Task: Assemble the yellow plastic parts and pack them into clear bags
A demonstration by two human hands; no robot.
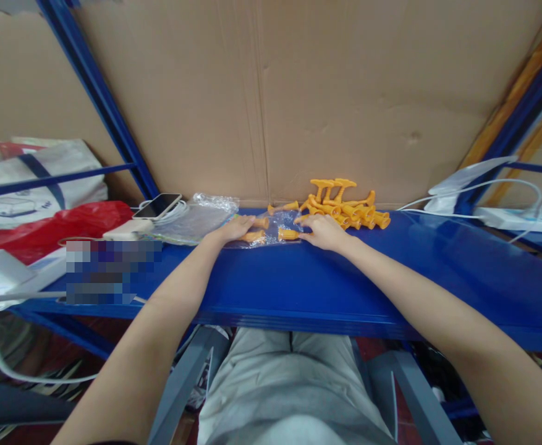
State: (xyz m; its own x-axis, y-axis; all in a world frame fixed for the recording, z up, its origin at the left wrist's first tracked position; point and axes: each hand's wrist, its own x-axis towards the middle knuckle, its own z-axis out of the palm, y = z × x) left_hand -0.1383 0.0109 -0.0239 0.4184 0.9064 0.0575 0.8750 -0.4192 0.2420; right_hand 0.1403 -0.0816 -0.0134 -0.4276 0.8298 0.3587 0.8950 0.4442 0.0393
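Note:
My left hand [237, 229] is at the clear plastic bag [272, 224], its fingers closed around an orange plastic piece [254, 237]. Another orange end [262, 222] shows beside those fingertips. From the right, my right hand [325, 233] pinches a ribbed orange piece [288, 235] lying over the bag. One more orange T-shaped piece [283, 207] rests just behind the bag. A pile of orange T-shaped plastic pieces with flared ends [355, 213] sits behind and to the right of my right hand.
Clear plastic bags [199, 219] lie left of my left hand. A phone [158, 206] rests on a coiled white cable. Further left are a red plastic bag [62, 228] and a white cloth bag [43, 182]. A cardboard wall [271, 99] backs the blue table [293, 290].

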